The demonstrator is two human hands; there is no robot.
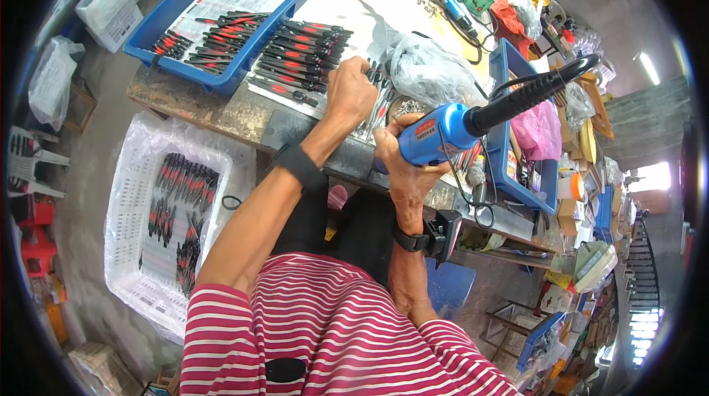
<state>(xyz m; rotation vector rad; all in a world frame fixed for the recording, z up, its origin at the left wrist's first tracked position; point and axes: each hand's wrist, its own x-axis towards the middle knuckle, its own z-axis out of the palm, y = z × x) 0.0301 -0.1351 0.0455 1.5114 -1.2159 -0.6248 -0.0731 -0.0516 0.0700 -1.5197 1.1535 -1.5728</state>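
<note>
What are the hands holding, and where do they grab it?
The right hand holds a blue power tool by its body. The left hand holds black-handled tools, ends hidden.

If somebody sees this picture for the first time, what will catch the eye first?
Most striking is the blue electric screwdriver gripped in the right hand at the centre. Beside it, the left hand presses a black tool onto the workbench. Rows of red-and-black tools lie behind.

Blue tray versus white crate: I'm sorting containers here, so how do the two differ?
The blue tray sits up on the workbench, while the white crate stands on the floor beside it. The tray is shallow with solid walls; the crate is deeper, with perforated walls and a clear plastic liner. The tray's tools lie in fairly neat rows; the crate's are piled loosely. Both hold black-and-red hand tools.
</note>
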